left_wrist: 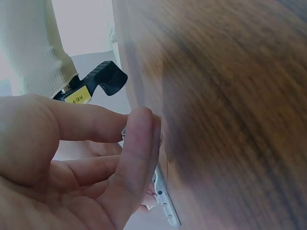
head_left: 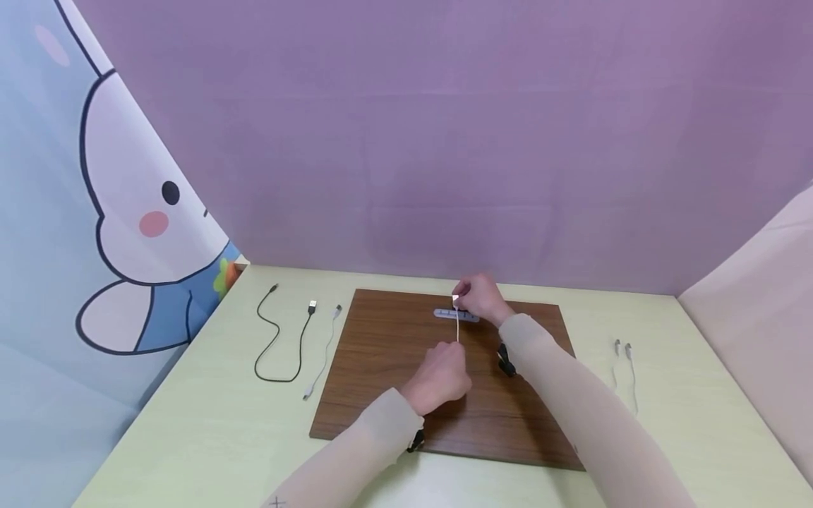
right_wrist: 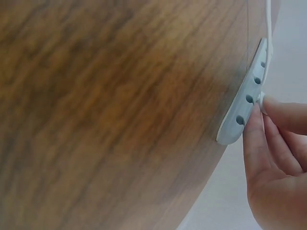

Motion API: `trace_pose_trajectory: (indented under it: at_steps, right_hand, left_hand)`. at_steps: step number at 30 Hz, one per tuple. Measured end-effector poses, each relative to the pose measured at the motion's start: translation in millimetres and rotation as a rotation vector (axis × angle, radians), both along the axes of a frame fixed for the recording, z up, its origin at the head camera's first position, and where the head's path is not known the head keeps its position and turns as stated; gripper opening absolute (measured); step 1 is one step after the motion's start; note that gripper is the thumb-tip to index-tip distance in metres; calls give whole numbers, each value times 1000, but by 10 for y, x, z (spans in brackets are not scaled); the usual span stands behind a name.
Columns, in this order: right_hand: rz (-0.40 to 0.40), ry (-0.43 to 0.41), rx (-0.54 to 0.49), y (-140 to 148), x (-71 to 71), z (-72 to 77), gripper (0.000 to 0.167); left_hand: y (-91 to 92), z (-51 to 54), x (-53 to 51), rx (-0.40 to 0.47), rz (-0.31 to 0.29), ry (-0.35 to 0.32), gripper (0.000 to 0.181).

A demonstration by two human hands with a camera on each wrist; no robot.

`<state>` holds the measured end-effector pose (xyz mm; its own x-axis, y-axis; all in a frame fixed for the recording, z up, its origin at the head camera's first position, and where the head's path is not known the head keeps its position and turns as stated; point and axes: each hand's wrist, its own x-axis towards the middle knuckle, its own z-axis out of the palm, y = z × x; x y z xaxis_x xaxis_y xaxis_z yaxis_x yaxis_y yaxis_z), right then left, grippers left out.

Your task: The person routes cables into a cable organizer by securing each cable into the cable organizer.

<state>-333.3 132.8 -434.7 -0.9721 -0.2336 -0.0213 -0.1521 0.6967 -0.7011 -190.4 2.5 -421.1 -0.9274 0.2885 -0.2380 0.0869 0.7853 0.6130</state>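
A white charging cable is stretched between the two hands, across a pale cable organizer strip fixed near the far edge of the brown wooden board. In the head view, my right hand pinches the cable's white plug end just beyond the strip. The right wrist view shows that thumb and fingertips touching the strip's far side, with round holes visible along it. My left hand is nearer the body, over the board's middle, pinching the cable; its fingertips mostly hide the held part in the left wrist view.
Left of the board lie a black USB cable and a short white cable. To the right are two white plugs with their cables on the pale table. A purple curtain stands behind.
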Motion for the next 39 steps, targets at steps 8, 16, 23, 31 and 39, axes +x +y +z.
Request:
trace_pose_trajectory:
  at_steps: [8,16,23,31,39]
  right_hand:
    - [34,33,43,40,8,-19,15]
    - [28,22,95,135,35,-21,20]
    - [52,57,68,224,77,15,23]
    - [60,87,113,425,210,105,18]
    - [52,113,145,876,386,143,14]
  left_hand:
    - [6,-25,33,-28,-24,39,11]
    - [21,-39,41,-11,-19,41,11]
    - [113,-23,27,-125,-56,73,13]
    - [61,-48,29,-108,-42,118,12]
    - [-47,-26,9,-66,12,72,14]
